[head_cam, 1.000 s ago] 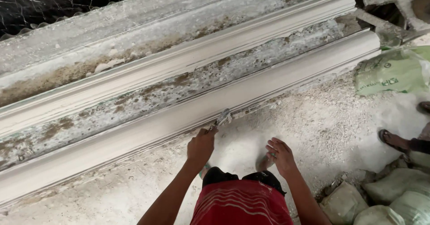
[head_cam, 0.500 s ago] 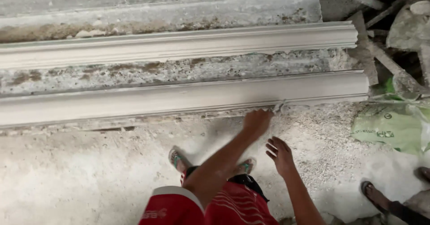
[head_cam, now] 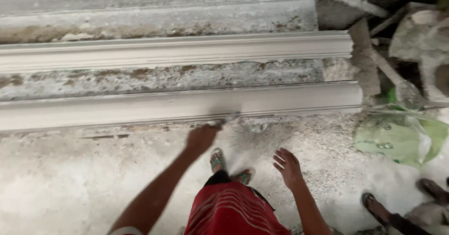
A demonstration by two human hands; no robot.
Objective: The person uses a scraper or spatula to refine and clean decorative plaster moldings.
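Two long white plaster mouldings lie side by side on the dusty floor, the near moulding [head_cam: 187,105] in front of the far moulding [head_cam: 177,50]. My left hand [head_cam: 202,137] is closed on a thin scraper tool [head_cam: 228,119] whose tip rests at the lower edge of the near moulding. Its outline is blurred by motion. My right hand [head_cam: 288,167] hangs free over the floor with fingers spread and nothing in it. Red shorts [head_cam: 231,211] and my sandalled feet [head_cam: 229,167] show below.
A rough, stained slab [head_cam: 159,78] runs between the mouldings. Rubble and broken boards [head_cam: 374,62] pile up at the right, with a green plastic sheet [head_cam: 397,139] beside them. Another person's sandalled foot [head_cam: 374,207] stands at the lower right. The floor [head_cam: 70,179] is covered in white dust.
My left hand has slid left along the near moulding's lower edge with the tool. The view has shifted so the mouldings' right ends sit nearer the centre. My right hand stays open.
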